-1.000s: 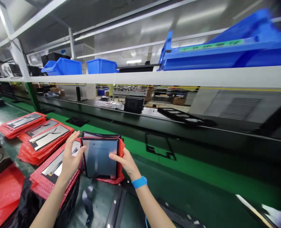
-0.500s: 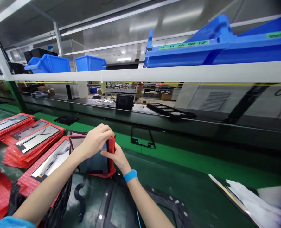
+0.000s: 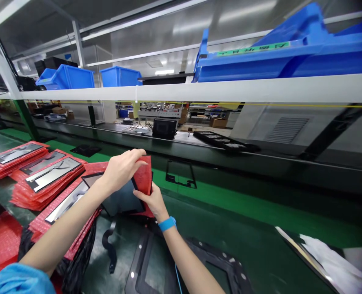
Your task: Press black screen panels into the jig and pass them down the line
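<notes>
A dark, flat display panel is held tilted above the bench, with a red bubble-wrap bag behind it and at its right edge. My left hand is closed, pinching the top of the red bag; the forearm covers part of the panel. My right hand grips the panel's right side, thumb on its face and fingers behind, hidden by panel and bag. Just left of the panel, a stack of red bubble-wrap bags with a display panel on top lies partly under my left forearm.
More stacks of panels on red bags lie at the left. A black frame fixture and a dark curved strip rest in front. White cloth lies at the right. A white shelf with blue bins crosses above the bench.
The red bag's upper part now stands out more beside the panel, pulled up by my left hand. The panel has tilted more. The camera view has shifted slightly.
</notes>
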